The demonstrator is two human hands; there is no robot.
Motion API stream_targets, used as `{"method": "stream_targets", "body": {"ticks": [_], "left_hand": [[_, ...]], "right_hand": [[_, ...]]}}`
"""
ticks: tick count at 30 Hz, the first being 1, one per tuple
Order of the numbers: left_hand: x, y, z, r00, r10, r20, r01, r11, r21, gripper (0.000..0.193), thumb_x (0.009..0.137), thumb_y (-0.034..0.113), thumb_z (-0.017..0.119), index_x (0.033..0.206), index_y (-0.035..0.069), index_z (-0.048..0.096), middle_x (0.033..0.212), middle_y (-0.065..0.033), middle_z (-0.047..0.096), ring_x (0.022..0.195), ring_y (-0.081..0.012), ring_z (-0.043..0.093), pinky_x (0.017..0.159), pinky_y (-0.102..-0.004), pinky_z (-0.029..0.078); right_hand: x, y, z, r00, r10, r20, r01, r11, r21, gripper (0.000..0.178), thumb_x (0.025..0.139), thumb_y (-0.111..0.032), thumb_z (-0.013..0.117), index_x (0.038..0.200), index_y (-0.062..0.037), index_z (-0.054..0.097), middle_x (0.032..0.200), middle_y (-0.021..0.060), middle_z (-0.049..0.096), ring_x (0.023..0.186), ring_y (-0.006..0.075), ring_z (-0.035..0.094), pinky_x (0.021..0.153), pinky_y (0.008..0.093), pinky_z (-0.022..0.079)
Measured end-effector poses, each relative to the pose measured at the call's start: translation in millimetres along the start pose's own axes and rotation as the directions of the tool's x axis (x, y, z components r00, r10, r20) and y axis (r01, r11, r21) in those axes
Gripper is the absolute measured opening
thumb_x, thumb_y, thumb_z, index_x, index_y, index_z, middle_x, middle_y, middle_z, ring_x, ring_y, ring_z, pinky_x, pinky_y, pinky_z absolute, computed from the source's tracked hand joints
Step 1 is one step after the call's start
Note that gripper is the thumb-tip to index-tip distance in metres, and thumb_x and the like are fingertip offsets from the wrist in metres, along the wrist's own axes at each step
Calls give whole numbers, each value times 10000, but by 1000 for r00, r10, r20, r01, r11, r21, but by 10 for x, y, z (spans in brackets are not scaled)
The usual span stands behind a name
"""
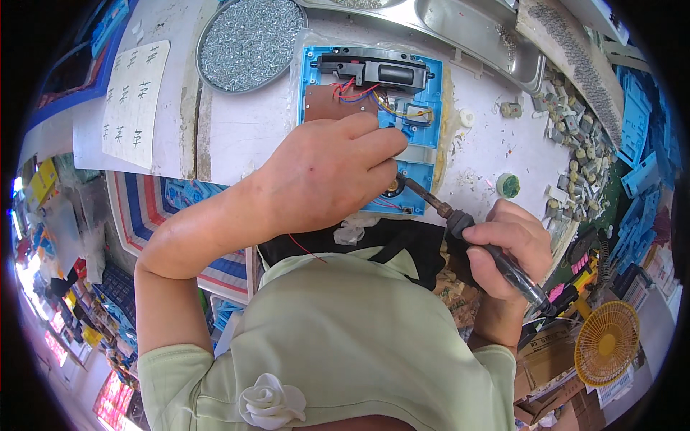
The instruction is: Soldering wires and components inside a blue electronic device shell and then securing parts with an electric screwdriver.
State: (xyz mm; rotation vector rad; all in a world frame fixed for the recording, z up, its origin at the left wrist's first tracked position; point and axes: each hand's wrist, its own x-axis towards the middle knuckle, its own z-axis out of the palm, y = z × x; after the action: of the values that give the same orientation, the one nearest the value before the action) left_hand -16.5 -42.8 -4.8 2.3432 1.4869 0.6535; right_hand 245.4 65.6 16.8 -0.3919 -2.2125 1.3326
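Blue casing [425, 136] lies open on the tabletop [241, 133], in front of the person, its lower part half covered by the left hand [327, 176]. That hand's fingers are curled down over it; whether they pinch anything is hidden. The right hand [512, 248] has its fingers closed around the dark handle of a soldering iron [457, 221], which slants up and left, its tip at a small round part [392, 189] in the casing, just beside the left fingers. Contact there cannot be told. Inside the casing's upper part sit a long black module [395, 75], a brown board [327, 100] and coloured wires. Small screws [251, 43] fill a round dish beyond the left hand; a green round piece [507, 186] lies near the right hand.
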Motion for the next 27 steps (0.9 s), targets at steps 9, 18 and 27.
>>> {"method": "stream_targets", "body": {"ticks": [9, 18, 27], "left_hand": [[4, -7, -4, 999, 29, 26, -29, 999, 19, 336, 681, 116, 686, 1006, 35, 674, 1077, -72, 616, 842, -254, 600, 647, -345, 529], [-3, -22, 0, 999, 40, 23, -40, 999, 19, 322, 683, 109, 682, 996, 35, 672, 1066, -76, 615, 848, -259, 605, 662, -350, 537], [68, -23, 0, 998, 67, -19, -66, 995, 71, 243, 687, 94, 691, 922, 36, 679, 998, -86, 617, 833, -272, 606, 663, -376, 533]], "right_hand": [[91, -206, -7, 987, 157, 15, -156, 985, -73, 200, 745, -23, 787, 933, -9, 718, 672, 64, 647, 499, 176, 508, 459, 301, 365], [-201, -327, -162, 960, 145, -241, -172, 980, -97, 254, 723, -152, 781, 892, 28, 724, 595, 48, 573, 483, 152, 465, 461, 274, 298], [-1963, -469, -1584, 207, 179, -962, -344, 934, 100, 165, 978, -100, 596, 1016, 50, 651, 849, 79, 638, 606, 73, 458, 540, 207, 356]]}}
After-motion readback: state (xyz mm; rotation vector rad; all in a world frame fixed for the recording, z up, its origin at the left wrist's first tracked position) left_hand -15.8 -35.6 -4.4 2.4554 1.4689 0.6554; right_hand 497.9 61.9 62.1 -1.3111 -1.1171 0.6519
